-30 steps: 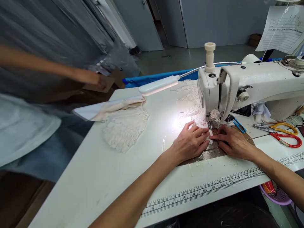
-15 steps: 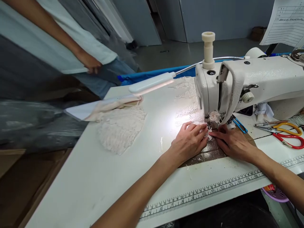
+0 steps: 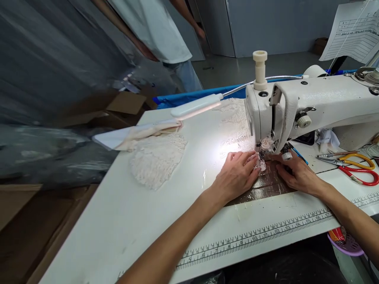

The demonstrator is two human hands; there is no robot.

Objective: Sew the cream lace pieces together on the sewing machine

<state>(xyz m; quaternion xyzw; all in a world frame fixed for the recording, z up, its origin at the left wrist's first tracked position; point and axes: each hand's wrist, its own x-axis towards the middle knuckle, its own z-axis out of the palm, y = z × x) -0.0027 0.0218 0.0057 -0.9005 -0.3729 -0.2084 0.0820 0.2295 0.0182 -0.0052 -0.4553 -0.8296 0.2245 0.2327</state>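
Note:
My left hand [image 3: 236, 175] lies on a piece of white lace fabric [image 3: 235, 138] just left of the sewing machine's needle area, fingers stretched and pressing it down. A small pale pink edge of the fabric pokes out past those fingertips. My right hand [image 3: 300, 173] is at the right of the presser foot [image 3: 261, 154], index finger stretched toward it and thumb apart. Its fingertips are partly hidden behind the screw of the white sewing machine [image 3: 325, 98]. No thing shows between its fingers.
A lamp [image 3: 197, 106] lights the fabric. Another lace piece [image 3: 160, 159] lies on the left of the table. Yellow-handled scissors [image 3: 358, 159], red-handled scissors [image 3: 359, 175] and a blue tool [image 3: 299, 153] lie at right. A person [image 3: 156, 35] stands behind the table.
My right hand has drawn back to the right, off the fabric's edge by the presser foot. My left hand stays on the lace. The other person has moved to the right in view.

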